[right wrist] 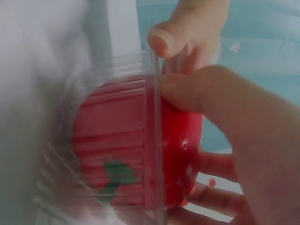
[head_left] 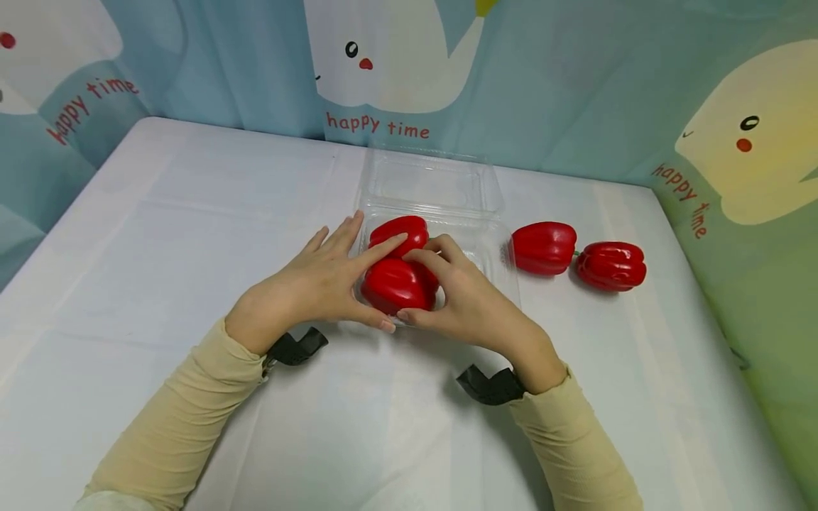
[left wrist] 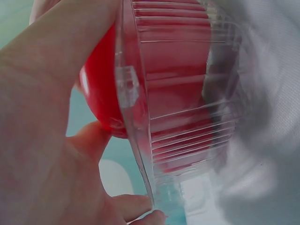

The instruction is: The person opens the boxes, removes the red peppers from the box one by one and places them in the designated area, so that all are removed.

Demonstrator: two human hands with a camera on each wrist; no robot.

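Two red bell peppers lie in the left half of a clear plastic container (head_left: 501, 245), the front one (head_left: 393, 282) and the back one (head_left: 409, 228). My right hand (head_left: 473, 305) grips the front pepper, thumb at its near side and fingers curled over its right end. Fingers spread, my left hand (head_left: 307, 287) rests along the container's left edge, its index finger reaching across the peppers. In the left wrist view a pepper (left wrist: 176, 84) shows through the ribbed wall beside my left hand (left wrist: 37, 122). The right wrist view has my right hand (right wrist: 262, 136) on a pepper (right wrist: 180, 150) with a green stem.
The container's clear lid (head_left: 427, 181) lies folded back behind it. Two more red peppers, one nearer (head_left: 543, 248) and one farther right (head_left: 611, 266), lie right of the container on the white-covered table (head_left: 358, 440). A printed curtain (head_left: 575, 85) hangs behind the table.
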